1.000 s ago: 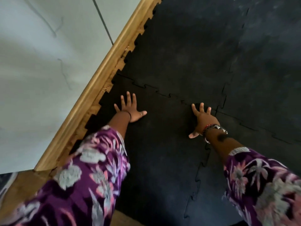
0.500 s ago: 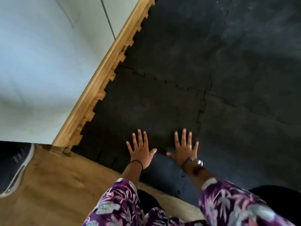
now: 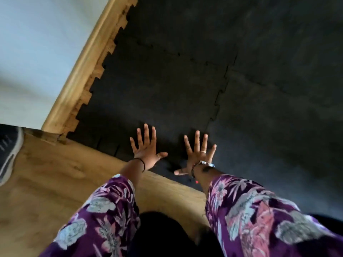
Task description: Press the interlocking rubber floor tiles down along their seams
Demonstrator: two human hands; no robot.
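Black interlocking rubber floor tiles (image 3: 167,93) cover the floor ahead. A toothed seam (image 3: 220,91) runs toward me between two tiles and meets a cross seam (image 3: 185,56) farther off. My left hand (image 3: 146,149) lies flat with fingers spread on the near tile, close to its front edge. My right hand (image 3: 199,156) is also flat and spread, a little to the right, just left of where the toothed seam reaches the near edge. Neither hand holds anything.
A wooden skirting board (image 3: 83,65) lines the pale wall (image 3: 37,52) on the left, with the tiles' toothed edge against it. Bare wooden floor (image 3: 55,182) lies in front of the tiles. A dark shoe (image 3: 9,151) shows at the far left.
Both hands have come back from the far cross seam to the near edge of the tile, and their fingers are spread wider. The view has pulled back.
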